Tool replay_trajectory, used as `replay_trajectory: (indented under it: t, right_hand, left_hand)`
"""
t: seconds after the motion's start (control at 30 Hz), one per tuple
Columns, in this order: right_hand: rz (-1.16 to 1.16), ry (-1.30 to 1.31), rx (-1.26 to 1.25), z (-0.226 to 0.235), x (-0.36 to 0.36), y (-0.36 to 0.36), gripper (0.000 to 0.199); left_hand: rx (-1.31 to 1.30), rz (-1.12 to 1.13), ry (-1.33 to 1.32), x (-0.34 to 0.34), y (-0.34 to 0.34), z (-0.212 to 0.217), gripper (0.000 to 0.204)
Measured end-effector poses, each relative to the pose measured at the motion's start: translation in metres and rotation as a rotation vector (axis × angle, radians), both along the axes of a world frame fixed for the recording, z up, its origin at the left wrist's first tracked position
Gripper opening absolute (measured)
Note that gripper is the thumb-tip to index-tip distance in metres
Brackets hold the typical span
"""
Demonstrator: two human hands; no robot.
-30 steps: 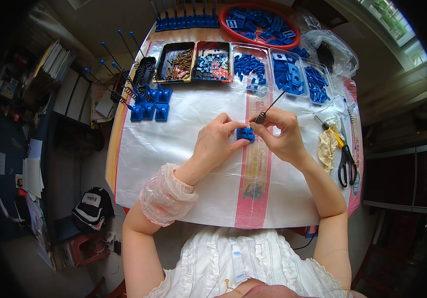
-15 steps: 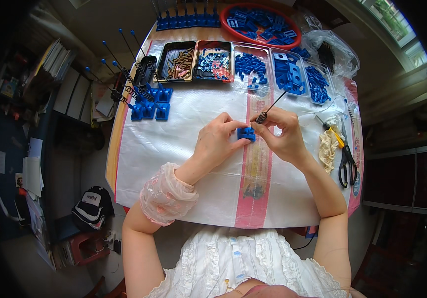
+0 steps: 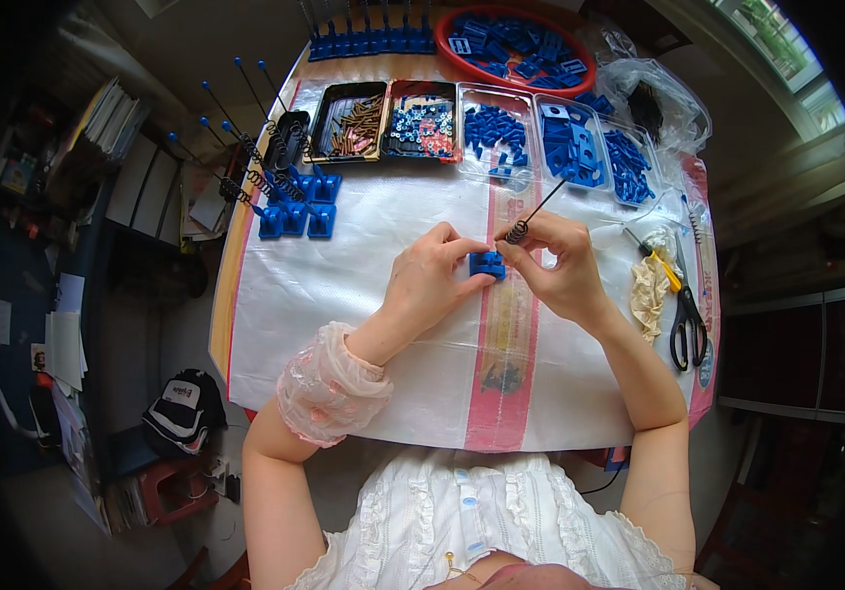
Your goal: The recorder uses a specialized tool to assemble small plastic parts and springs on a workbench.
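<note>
A small blue plastic base point(image 3: 487, 264) sits on the white sheet in front of me. My left hand point(image 3: 430, 275) grips its left side between thumb and forefinger. From the right, my right hand point(image 3: 558, 264) pinches a black coil spring point(image 3: 517, 232) with a straight rod, its coiled end close to the base. The rod slants up to the right. Whether the spring's end sits inside the base is hidden by my fingers. At the left stand several finished-looking blue bases point(image 3: 294, 214) with black springs and blue-tipped rods.
Along the far side stand trays of brass-coloured screws point(image 3: 358, 128), nuts point(image 3: 420, 128) and small blue parts point(image 3: 496, 133). Behind them is a red basin point(image 3: 591, 77) of blue pieces. Black-handled scissors point(image 3: 686, 329) and a crumpled cream glove-like item point(image 3: 647, 295) lie at the right.
Almost nothing differs. Both hands stay in place on the base and the spring, with only a very slight shift of the right hand and the rod.
</note>
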State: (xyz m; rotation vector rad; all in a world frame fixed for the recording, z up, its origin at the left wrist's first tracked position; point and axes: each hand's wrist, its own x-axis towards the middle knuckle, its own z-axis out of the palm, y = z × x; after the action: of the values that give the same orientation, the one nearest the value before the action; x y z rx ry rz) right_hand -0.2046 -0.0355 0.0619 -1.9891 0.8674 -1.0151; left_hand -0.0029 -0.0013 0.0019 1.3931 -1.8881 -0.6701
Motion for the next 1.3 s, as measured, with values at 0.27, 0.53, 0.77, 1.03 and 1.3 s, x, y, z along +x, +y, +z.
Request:
replay_trajectory:
  t: [0.27, 0.53, 0.77, 1.03, 1.3]
  right_hand:
    - [-0.002, -0.002, 0.008, 0.0005, 0.0004, 0.0003, 0.006]
    - [-0.001, 0.008, -0.001, 0.0015, 0.0002, 0.0005, 0.007]
    - [0.002, 0.003, -0.014, 0.0008, -0.0002, 0.0001, 0.007]
    - [-0.001, -0.019, -0.007, -0.0010, 0.0009, 0.0006, 0.008]
    - [-0.001, -0.007, -0.016, 0.0002, -0.0006, 0.0007, 0.007]
  left_hand:
    - [0.002, 0.001, -0.006, 0.0000, 0.0001, -0.0006, 0.036]
    - [0.004, 0.001, -0.012, 0.0004, 0.0001, 0.0003, 0.035]
    - [0.034, -0.003, -0.033, 0.0003, -0.0002, 0.0019, 0.035]
    - [0.033, 0.003, -0.044, 0.0008, 0.0000, 0.0029, 0.034]
    - [0.024, -0.002, -0.033, -0.0002, -0.0006, 0.0021, 0.034]
